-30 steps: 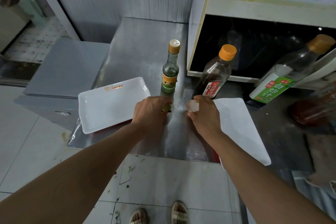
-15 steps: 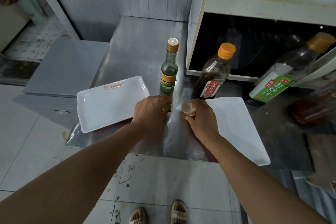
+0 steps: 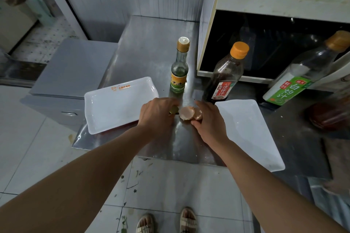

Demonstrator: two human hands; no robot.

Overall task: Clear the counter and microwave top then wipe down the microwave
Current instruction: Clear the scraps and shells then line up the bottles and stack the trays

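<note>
At the centre of the frame, on the steel surface (image 3: pixel 151 43), the right hand (image 3: pixel 208 123) curls its fingers round broken eggshells (image 3: pixel 188 113), while the left hand (image 3: pixel 155 114) closes over a small greenish thing, too hidden to name. Just above them stands a small glass bottle (image 3: pixel 180 70) with a yellow label, its writing hard to read. To its right a dark sauce bottle (image 3: pixel 225 79) reads 凉拌汁, and further right a clear bottle (image 3: pixel 303 77) reads 白灼汁. A white tray (image 3: pixel 113 108) with orange print lies left; another tray (image 3: pixel 250 134) lies right. The stained microwave (image 3: pixel 265 4) fills the upper right.
</note>
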